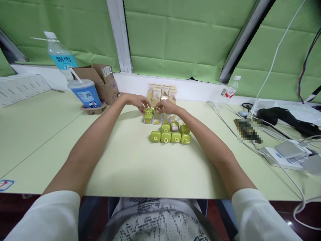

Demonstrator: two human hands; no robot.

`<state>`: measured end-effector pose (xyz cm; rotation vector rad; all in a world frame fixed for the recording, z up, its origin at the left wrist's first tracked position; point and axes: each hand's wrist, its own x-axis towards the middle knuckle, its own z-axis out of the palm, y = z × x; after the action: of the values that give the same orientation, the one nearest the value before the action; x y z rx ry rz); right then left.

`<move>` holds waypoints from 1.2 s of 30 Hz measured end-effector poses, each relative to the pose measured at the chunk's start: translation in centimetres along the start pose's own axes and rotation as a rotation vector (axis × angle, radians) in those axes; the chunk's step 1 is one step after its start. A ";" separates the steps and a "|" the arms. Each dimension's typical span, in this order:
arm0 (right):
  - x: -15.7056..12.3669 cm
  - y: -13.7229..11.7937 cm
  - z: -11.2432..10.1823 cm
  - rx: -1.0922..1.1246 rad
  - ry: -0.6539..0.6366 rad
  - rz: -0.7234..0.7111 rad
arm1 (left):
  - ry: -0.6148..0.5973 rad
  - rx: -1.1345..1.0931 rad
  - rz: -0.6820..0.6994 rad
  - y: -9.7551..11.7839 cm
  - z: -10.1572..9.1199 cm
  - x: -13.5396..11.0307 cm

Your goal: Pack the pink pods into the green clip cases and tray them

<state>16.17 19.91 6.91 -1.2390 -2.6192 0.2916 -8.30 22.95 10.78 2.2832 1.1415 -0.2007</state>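
Observation:
My right hand (166,106) has its fingertips closed on a small green case (155,110), mostly hidden behind them. My left hand (137,101) rests just left of another green case (148,110), its fingers bent and spread; whether they touch it is hard to see. In front stands a clear box with a green lid (147,117). A row of clear boxes (157,119) with yellow spots inside runs to the right. Nearer me, several green cases with pale yellow loops (166,137) form a row. Behind them, one case (174,126) shows a pale inside.
Small open cartons (165,92) stand against the wall. To the left are a blue cup (86,95) in a holder, a large bottle (61,57) and a cardboard box (106,83). A bottle (228,92), white cables (223,122) and a power strip (283,157) occupy the right.

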 end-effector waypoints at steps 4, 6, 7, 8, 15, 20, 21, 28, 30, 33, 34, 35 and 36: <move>-0.7 0.1 -1.3 0.000 -0.037 0.020 | -0.011 -0.047 -0.012 0.3 0.1 -0.2; -1.2 0.3 -2.2 0.002 -0.068 0.034 | -0.012 -0.071 -0.005 0.5 0.2 -0.4; -1.4 0.4 -2.6 0.005 -0.086 0.041 | -0.011 -0.080 -0.001 0.6 0.3 -0.5; -1.6 0.4 -3.0 0.007 -0.108 0.052 | -0.011 -0.084 0.002 0.7 0.3 -0.6; -2.2 -1.4 -2.2 0.002 -0.298 0.107 | -0.033 -0.044 0.009 0.9 0.2 -0.8; -1.8 -2.0 -1.4 -0.027 -0.250 0.101 | -0.032 -0.049 0.027 0.6 0.2 -0.6; -1.7 -1.9 -1.4 -0.028 -0.244 0.103 | -0.032 -0.048 0.027 0.6 0.2 -0.6; -1.8 -1.8 -1.2 -0.033 -0.261 0.084 | -0.048 -0.046 -0.023 1.0 0.2 -0.9; -1.8 -1.8 -1.1 -0.027 -0.266 0.084 | -0.061 -0.054 -0.022 1.1 0.3 -1.0; -2.1 -2.5 -2.0 -0.040 -0.249 0.102 | -0.069 -0.094 -0.024 1.2 0.3 -1.2; -2.4 -3.1 -2.7 -0.064 -0.219 0.097 | -0.069 -0.108 -0.032 1.2 0.3 -1.2; -2.7 -3.9 -3.5 -0.093 -0.183 0.080 | -0.070 -0.117 -0.038 1.3 0.3 -1.3; -3.2 -5.1 -4.4 -0.125 -0.142 0.056 | -0.070 -0.122 -0.041 1.4 0.4 -1.4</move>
<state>15.67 14.66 12.09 -1.3808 -2.7637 0.2367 -8.05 21.09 11.63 2.1308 1.1334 -0.2190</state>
